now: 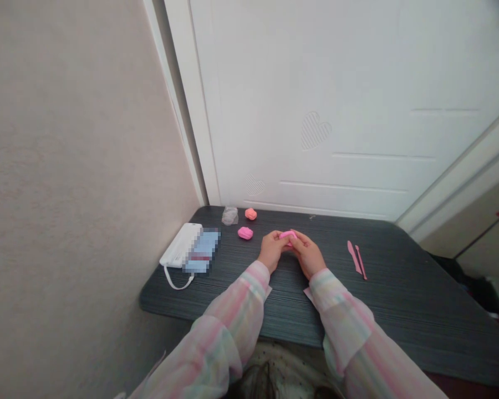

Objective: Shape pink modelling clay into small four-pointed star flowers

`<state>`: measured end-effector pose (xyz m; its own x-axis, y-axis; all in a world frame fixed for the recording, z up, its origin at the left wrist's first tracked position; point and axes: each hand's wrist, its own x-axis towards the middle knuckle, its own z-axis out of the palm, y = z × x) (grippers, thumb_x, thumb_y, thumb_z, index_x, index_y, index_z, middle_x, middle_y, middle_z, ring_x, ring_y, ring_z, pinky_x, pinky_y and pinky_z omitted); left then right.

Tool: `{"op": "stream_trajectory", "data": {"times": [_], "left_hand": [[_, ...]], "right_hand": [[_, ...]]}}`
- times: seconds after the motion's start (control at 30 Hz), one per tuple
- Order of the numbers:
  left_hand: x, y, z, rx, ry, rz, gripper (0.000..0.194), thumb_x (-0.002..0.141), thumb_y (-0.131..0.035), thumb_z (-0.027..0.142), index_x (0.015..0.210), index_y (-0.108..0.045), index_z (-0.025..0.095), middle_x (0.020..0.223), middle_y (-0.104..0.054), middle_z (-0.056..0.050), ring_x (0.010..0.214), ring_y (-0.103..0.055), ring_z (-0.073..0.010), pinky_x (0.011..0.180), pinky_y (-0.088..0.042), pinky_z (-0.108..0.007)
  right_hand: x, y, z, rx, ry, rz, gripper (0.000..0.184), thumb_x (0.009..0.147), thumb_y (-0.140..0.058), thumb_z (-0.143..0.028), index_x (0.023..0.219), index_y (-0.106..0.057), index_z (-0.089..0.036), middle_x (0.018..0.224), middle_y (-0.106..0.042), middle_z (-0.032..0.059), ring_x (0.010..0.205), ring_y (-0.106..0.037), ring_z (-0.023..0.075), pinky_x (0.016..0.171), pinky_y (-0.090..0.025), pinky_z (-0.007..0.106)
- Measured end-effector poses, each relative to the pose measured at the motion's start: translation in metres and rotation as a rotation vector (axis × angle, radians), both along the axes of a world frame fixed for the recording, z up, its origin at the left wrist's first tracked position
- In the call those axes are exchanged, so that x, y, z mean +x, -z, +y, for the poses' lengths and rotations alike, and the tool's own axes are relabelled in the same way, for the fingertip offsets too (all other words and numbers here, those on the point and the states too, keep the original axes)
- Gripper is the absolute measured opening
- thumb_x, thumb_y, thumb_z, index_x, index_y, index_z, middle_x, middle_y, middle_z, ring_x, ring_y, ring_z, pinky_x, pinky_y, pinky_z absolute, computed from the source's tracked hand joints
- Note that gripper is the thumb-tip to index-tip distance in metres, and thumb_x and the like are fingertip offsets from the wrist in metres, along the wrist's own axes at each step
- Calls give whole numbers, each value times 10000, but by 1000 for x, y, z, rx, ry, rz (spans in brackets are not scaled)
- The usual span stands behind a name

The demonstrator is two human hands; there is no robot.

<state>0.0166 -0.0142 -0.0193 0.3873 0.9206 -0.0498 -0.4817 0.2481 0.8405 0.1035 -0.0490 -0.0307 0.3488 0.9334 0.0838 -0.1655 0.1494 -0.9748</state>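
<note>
Between my two hands, above the dark table (291,316), is a lump of pink modelling clay (288,236). My left hand (271,249) pinches it from the left, its fingers closed. My right hand (309,254) grips the same lump from the right, with fingers bent round it. The fingers hide part of the clay. A second pink clay lump (245,233) lies on the table to the left of my hands. Behind it sits a smaller orange clay lump (250,214).
A crumpled clear plastic wrapper (230,216) lies at the back left. Near the left edge are a white power bank (181,245) with a cable and a blurred blue item (205,249). To the right lie a pink plastic knife (354,256) and a thin pink stick tool (361,262). A white door (316,72) stands behind.
</note>
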Motion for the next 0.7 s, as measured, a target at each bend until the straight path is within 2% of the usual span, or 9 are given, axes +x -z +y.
{"op": "stream_trajectory", "data": {"times": [0.13, 0.27, 0.37, 0.5, 0.6, 0.7], "left_hand": [[-5, -1, 0, 31, 16, 10, 321, 523, -715, 276, 592, -438, 130, 575, -499, 52, 534, -516, -52, 561, -465, -206], [-11, -1, 2, 63, 71, 53, 294, 592, -675, 315, 629, -452, 127, 616, -513, 36, 569, -531, -54, 581, -484, -208], [-14, 0, 4, 100, 127, 110, 251, 649, -637, 310, 708, -480, 123, 665, -550, 7, 611, -558, -67, 615, -496, -227], [-21, 0, 8, 206, 184, 235, 265, 673, -621, 222, 888, -499, 126, 787, -597, -39, 667, -587, -84, 624, -498, -226], [-28, -1, 10, 330, 244, 372, 352, 681, -598, 178, 1012, -491, 121, 851, -615, -72, 662, -595, -100, 572, -496, -225], [-37, -3, 9, 488, 318, 539, 485, 625, -638, 160, 1086, -491, 130, 889, -635, -87, 666, -606, -141, 559, -506, -271]], "right_hand": [[-2, -3, 0, 11, 8, -6, 350, 611, -630, -429, 859, -606, -183, 834, -669, 43, 778, -613, 178, 746, -474, 336], [-1, -5, -1, 20, 45, -55, 339, 606, -627, -427, 835, -594, -179, 799, -667, 43, 763, -610, 177, 728, -473, 333], [3, -7, -1, 17, 69, -120, 337, 599, -626, -423, 822, -584, -174, 818, -660, 48, 794, -603, 177, 753, -459, 328], [8, -8, -2, -3, 85, -210, 321, 610, -604, -412, 821, -555, -174, 829, -645, 47, 785, -595, 162, 749, -447, 309], [8, -6, -3, -38, 35, -275, 295, 631, -574, -410, 803, -540, -172, 734, -627, 23, 640, -580, 135, 615, -455, 279], [5, -3, -4, -85, -44, -337, 265, 635, -566, -401, 759, -530, -170, 616, -572, -19, 457, -493, 92, 453, -399, 244]]}}
